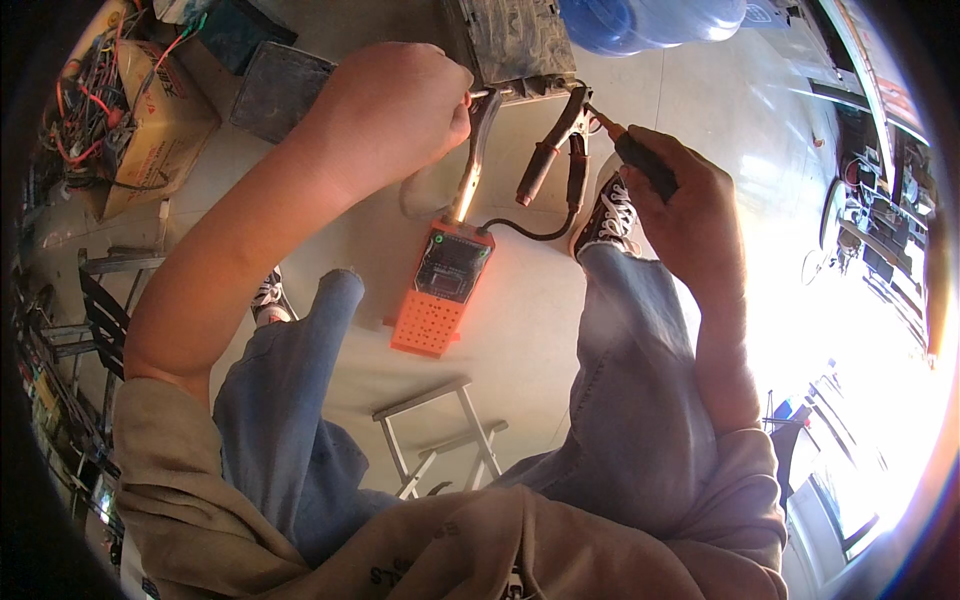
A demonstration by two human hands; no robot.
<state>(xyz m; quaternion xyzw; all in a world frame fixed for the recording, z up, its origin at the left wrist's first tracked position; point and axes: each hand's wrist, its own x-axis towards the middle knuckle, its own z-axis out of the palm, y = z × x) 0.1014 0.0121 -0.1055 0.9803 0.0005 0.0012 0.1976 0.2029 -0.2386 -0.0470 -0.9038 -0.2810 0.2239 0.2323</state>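
Observation:
A worn grey battery-like box point(515, 45) stands on the floor ahead. My left hand point(395, 110) is closed at its near left corner; a thin light rod shows beyond the fingertips, but what they hold is mostly hidden. My right hand point(690, 195) grips a screwdriver point(645, 160) with a black and orange handle, its tip beside a dark clamp point(560, 145) at the box's near right corner. Beside my left fingertips another dark clamp handle point(483, 125) hangs from the box. Between my feet lies an orange handheld tester point(440, 290) with a dark screen panel, cabled to the clamps.
A cardboard box point(165, 130) full of tangled wires sits at the far left, near a dark grey block point(282, 90). Large blue water jugs point(650, 20) stand at the far right. A metal stool frame point(440, 430) shows between my knees. Bright glare covers the right side.

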